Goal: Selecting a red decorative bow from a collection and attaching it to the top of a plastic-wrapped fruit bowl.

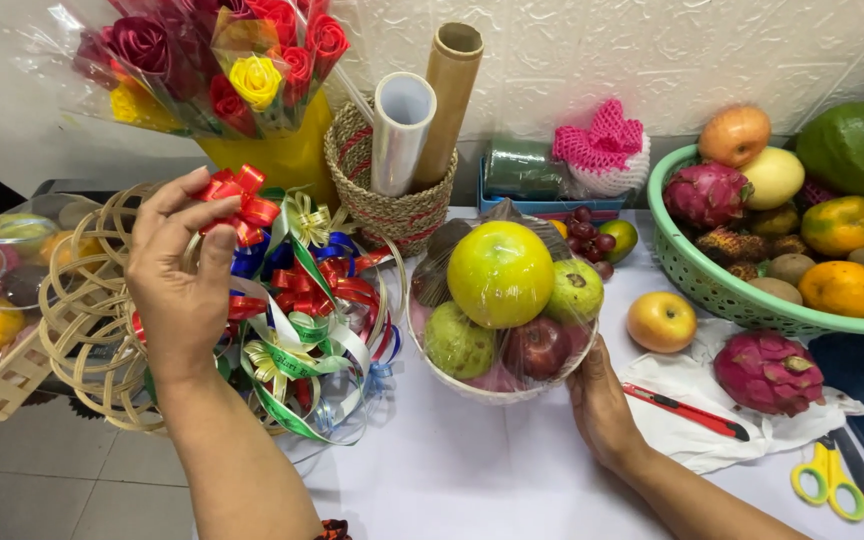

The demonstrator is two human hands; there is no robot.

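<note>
Right hand (602, 405) steadies the wrapped fruit basket (500, 300), fingers hidden behind it, grip indeterminate. Left hand (180, 270) fingers pinch a red ribbon bow (242, 200); lift gently, avoiding tangles.

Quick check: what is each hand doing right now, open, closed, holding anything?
Left hand: closed, pinching a red ribbon bow above the pile of ribbon bows.
Right hand: cupped against the wrapped fruit basket, steadying it.

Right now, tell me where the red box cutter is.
In the head view, the red box cutter lies on the white cloth at right, between the right hand and the loose dragon fruit.
</note>
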